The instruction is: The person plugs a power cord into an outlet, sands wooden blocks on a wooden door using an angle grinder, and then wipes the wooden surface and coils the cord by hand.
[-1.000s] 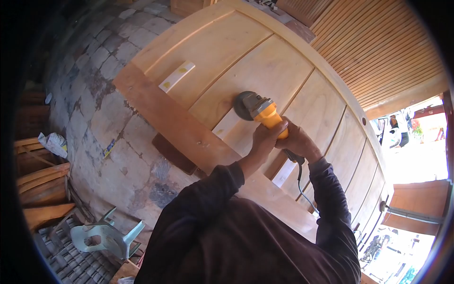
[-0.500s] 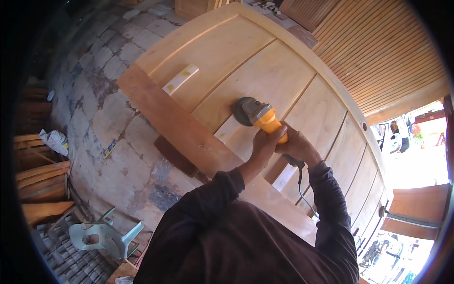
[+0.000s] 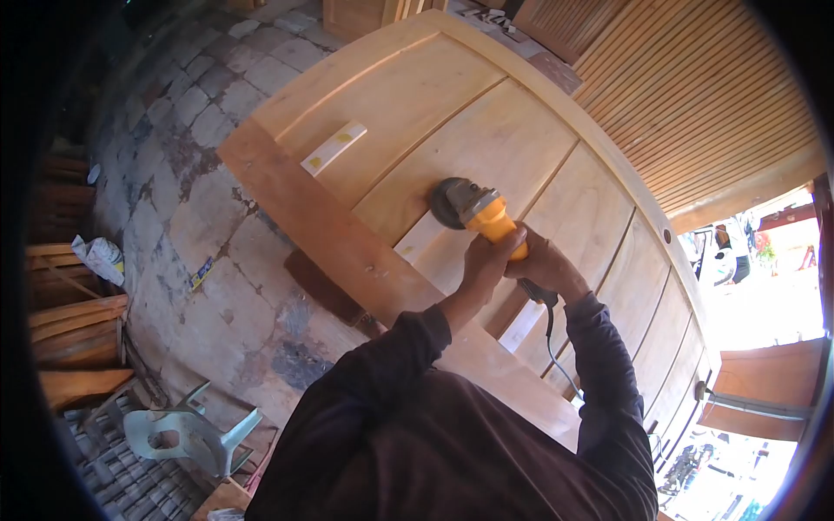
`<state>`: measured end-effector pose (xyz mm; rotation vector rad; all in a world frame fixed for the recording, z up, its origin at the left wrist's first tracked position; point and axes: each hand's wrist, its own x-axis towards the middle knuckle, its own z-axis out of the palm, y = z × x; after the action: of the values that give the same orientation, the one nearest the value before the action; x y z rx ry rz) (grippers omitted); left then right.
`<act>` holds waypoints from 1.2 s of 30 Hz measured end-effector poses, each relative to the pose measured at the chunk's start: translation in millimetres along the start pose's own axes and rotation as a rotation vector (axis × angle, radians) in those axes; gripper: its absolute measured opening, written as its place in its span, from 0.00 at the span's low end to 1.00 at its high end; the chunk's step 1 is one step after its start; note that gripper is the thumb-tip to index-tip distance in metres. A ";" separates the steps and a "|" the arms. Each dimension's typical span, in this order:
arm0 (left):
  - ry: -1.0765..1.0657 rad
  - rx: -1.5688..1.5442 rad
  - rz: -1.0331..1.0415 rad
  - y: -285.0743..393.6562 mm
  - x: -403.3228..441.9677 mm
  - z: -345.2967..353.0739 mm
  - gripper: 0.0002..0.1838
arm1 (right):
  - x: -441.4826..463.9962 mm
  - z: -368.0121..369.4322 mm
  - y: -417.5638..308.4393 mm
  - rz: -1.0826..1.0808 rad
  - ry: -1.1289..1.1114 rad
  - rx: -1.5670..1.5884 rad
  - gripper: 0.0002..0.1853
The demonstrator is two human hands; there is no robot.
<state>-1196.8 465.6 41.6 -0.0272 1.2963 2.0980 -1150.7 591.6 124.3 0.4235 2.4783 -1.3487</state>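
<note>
yellow and grey — an angle grinder held in two bare hands over a wooden panel, seen from the head.
the left hand grips the yellow body from one side, the right hand is wrapped around its rear end, and the two meet there; the dark disc lies over the panel near its long lower edge — whether it touches the wood, i cannot tell. a cord runs from the tool's rear past the right sleeve. on the panel, a pale block with yellow marks lies apart from the disc, and a reddish board runs along the near edge. a light green plastic chair stands on the floor, lower left.
</note>
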 end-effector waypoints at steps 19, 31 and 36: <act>-0.010 -0.047 -0.025 12.3 27.1 2.7 0.26 | 22.5 -11.8 -3.1 0.006 0.004 0.041 0.38; 0.023 0.007 -0.038 12.9 12.7 -6.8 0.29 | 18.7 -5.7 -6.2 -0.024 -0.051 0.009 0.41; -0.014 0.009 -0.076 16.9 26.5 -3.5 0.28 | 30.4 -8.3 9.6 -0.017 0.000 -0.004 0.42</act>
<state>-1227.7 471.7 44.1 -0.0572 1.2763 2.0244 -1175.7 607.2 109.7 0.4021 2.4901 -1.3496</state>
